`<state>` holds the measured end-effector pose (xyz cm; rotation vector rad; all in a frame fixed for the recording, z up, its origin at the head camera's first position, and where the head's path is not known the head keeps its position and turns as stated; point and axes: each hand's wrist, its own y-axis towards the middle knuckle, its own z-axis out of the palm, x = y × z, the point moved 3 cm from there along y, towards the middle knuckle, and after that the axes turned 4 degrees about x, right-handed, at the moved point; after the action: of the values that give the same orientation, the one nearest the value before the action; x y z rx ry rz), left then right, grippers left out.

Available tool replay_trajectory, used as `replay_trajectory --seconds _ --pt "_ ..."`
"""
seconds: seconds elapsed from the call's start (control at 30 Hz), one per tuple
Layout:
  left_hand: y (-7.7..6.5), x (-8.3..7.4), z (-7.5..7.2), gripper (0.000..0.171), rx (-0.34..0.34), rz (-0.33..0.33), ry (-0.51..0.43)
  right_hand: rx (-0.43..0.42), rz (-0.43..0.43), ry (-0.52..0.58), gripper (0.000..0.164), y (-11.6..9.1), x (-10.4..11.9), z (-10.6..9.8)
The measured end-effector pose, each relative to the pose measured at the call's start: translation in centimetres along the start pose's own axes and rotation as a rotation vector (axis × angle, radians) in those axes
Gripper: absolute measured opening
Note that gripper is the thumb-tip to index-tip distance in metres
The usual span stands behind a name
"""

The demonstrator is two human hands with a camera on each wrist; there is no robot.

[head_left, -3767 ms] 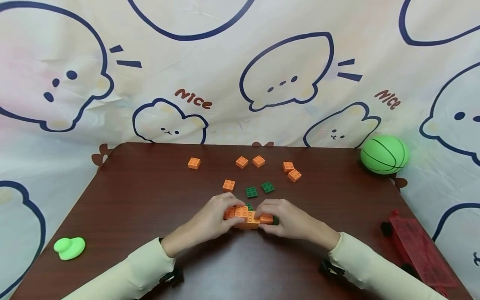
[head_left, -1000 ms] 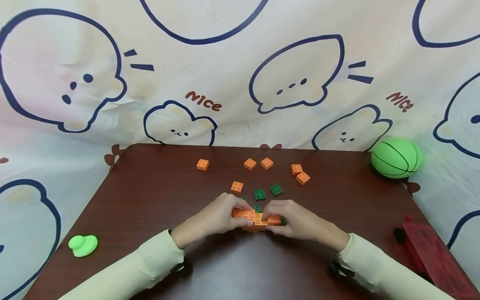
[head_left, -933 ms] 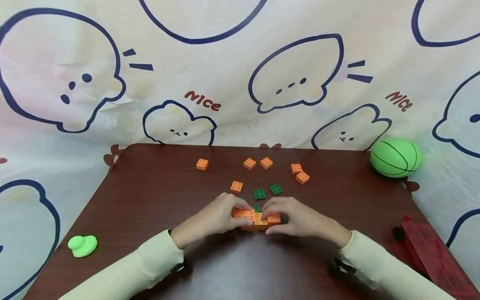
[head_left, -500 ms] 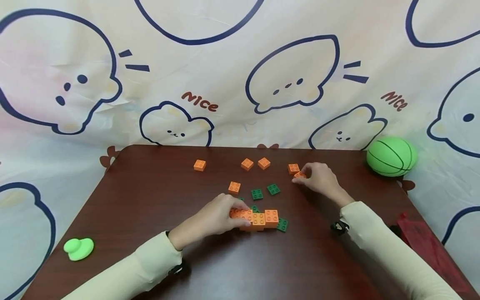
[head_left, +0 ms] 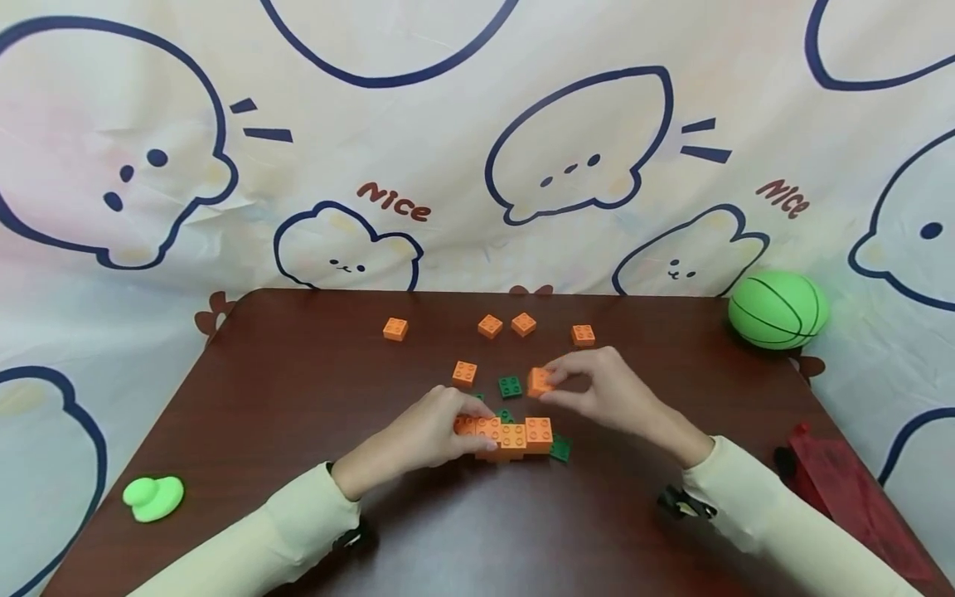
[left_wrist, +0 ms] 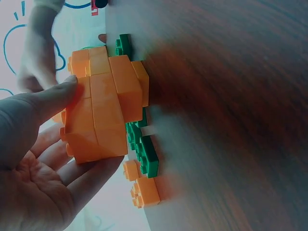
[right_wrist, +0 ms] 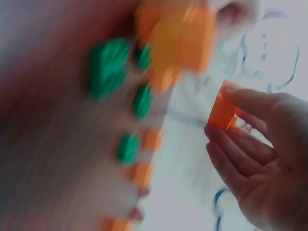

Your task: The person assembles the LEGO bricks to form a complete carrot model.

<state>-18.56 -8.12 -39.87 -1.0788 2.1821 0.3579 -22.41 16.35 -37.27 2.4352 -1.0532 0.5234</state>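
Observation:
My left hand point(head_left: 429, 433) grips the left end of a stepped block of joined orange toy bricks point(head_left: 513, 438), thumb on the near side. The left wrist view shows the block point(left_wrist: 108, 120) from its side, stacked in several layers, close over the table. My right hand point(head_left: 608, 388) pinches a single orange brick point(head_left: 538, 382) between thumb and fingertips, behind the block's right end. In the right wrist view that brick point(right_wrist: 222, 109) sits at the fingertips with its studs turned toward the palm. Green bricks point(head_left: 510, 386) lie behind the block, and another green brick point(head_left: 561, 448) beside its right end.
Loose orange bricks point(head_left: 489, 326) are spread along the back of the brown table point(head_left: 298, 373). A green ball point(head_left: 779, 310) rests at the back right corner, and a translucent red toy point(head_left: 858, 506) at the right edge. A light green duck-like toy point(head_left: 152, 497) stands at the left.
My right hand has left the block, reached to the back right, picked up one orange brick of the pair there and carried it back leftward. The left hand has kept its grip on the block.

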Motion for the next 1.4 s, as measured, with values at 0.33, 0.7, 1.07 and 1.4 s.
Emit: replay_trajectory --seconds 0.33,0.7,1.07,1.4 --pt "0.3 -0.2 0.0 0.024 -0.006 0.045 -0.023 0.1 -0.206 -0.053 0.008 -1.0 5.0 2.7" --pt "0.3 -0.2 -0.1 0.024 0.003 0.032 -0.046 0.128 -0.153 -0.123 0.014 -0.9 4.6 3.8" --pt "0.0 -0.1 0.0 0.025 -0.004 0.005 -0.039 0.136 -0.201 -0.091 0.018 -1.1 3.9 4.5" --pt "-0.1 -0.2 -0.1 0.025 -0.005 0.002 -0.045 0.178 -0.188 -0.037 0.017 -0.8 3.5 4.6"
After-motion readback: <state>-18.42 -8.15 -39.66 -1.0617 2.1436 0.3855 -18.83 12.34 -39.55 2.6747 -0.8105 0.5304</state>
